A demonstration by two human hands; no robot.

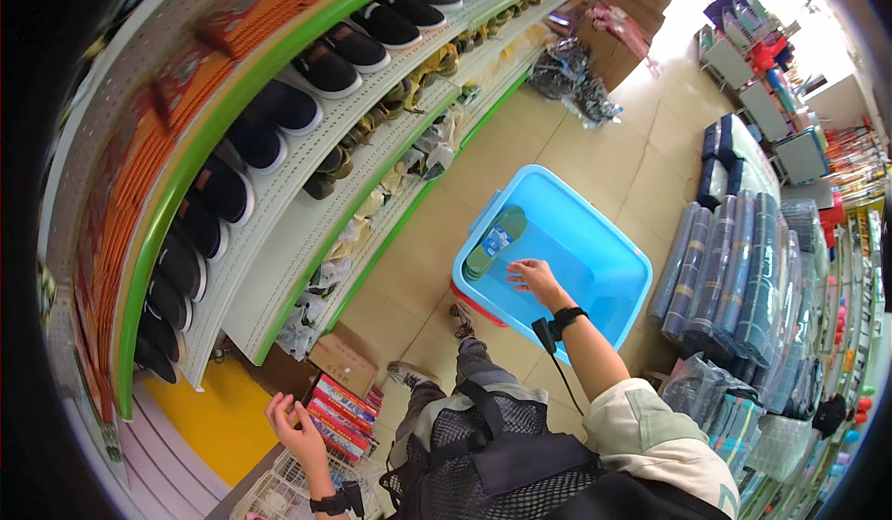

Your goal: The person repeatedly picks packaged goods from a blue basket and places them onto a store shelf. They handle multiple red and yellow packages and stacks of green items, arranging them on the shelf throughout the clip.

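Note:
My right hand (533,279) hangs over a light blue plastic bin (557,220), its fingers slightly curled and apart with nothing in them. Inside the bin, along its left wall, lies an olive-green item (514,222) shaped like a shoe sole, with a blue and white label (497,241) on it. A small gap separates my fingertips from it in the picture; how far above it they are, I cannot tell. Down at the lower left, my left hand (298,426) is raised with loosely bent, parted fingers and no object. Red boxes (338,419) stand close by it.
Shelves on the left carry dark slip-on shoes (223,189) and, lower down, bagged shoes (334,272). Plastic-wrapped rolls of checked material (725,269) stand to the right. Wire baskets (286,485) lie below my left hand. Beyond the bin are crumpled plastic (575,81) and cardboard boxes (606,46).

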